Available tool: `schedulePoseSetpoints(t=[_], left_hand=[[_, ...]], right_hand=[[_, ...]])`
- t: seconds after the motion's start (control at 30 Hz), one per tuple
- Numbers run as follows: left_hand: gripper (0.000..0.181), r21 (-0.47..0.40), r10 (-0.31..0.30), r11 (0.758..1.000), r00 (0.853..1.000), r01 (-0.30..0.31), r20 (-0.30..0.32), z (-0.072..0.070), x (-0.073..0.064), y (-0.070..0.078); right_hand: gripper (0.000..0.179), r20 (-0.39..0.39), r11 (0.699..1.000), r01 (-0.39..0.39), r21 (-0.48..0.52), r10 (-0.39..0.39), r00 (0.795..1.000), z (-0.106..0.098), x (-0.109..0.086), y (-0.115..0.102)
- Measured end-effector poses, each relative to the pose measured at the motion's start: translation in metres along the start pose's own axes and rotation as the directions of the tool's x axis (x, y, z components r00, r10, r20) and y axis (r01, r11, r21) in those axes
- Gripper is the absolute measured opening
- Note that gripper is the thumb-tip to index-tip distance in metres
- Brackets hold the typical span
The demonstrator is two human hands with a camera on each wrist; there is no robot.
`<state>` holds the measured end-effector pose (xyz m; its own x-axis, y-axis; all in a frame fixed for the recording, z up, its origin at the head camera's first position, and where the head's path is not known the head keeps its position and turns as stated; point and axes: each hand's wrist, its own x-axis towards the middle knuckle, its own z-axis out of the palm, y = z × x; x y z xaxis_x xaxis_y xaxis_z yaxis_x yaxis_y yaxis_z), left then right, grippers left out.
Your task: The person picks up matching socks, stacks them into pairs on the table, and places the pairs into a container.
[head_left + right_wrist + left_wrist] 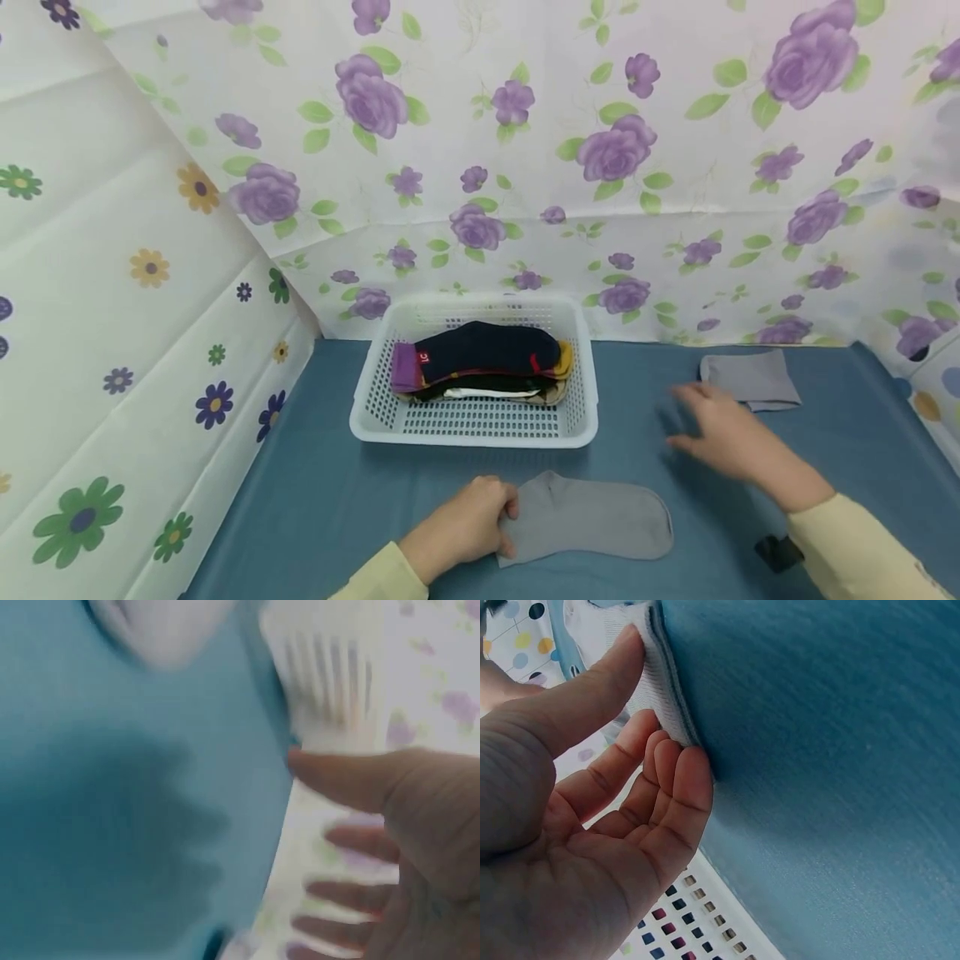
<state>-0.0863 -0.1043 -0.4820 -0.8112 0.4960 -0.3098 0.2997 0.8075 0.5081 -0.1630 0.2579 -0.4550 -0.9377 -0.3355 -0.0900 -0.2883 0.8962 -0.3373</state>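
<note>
A grey sock (592, 517) lies flat on the blue cloth, its cuff toward the left. My left hand (468, 517) touches that cuff with thumb and fingertips spaced apart along its edge. In the left wrist view the ribbed cuff (656, 690) lies against the thumb and the loosely bent fingers (692, 776). My right hand (723, 433) is blurred, with fingers spread and nothing held, just in front of another grey sock (753, 379) at the back right, which looks folded. Its shadow falls on the cloth in the right wrist view, where the fingers (345, 896) stand apart.
Behind the flat sock is a white plastic basket (480, 439) holding several folded socks, a navy one (487, 350) on top. A flowered sheet (465, 167) rises at the back edge, and another patterned sheet (172, 333) borders the left side of the blue cloth (300, 500).
</note>
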Motion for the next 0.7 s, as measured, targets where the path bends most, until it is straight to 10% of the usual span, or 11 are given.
schedulePoseSetpoints(t=[0.33, 0.7], left_hand=[[0.030, 0.003, 0.009, 1.000, 1.000, -0.010, 0.018, 0.000, -0.003, 0.003], [0.029, 0.052, 0.029, 0.998, 1.000, -0.030, 0.011, -0.004, -0.006, 0.004]], right_hand=[[0.104, -0.036, 0.967, -0.254, -0.033, 0.253, 0.967, -0.010, 0.030, 0.066], [0.094, 0.070, 0.965, -0.262, -0.020, 0.263, 0.962, 0.006, 0.037, 0.086]])
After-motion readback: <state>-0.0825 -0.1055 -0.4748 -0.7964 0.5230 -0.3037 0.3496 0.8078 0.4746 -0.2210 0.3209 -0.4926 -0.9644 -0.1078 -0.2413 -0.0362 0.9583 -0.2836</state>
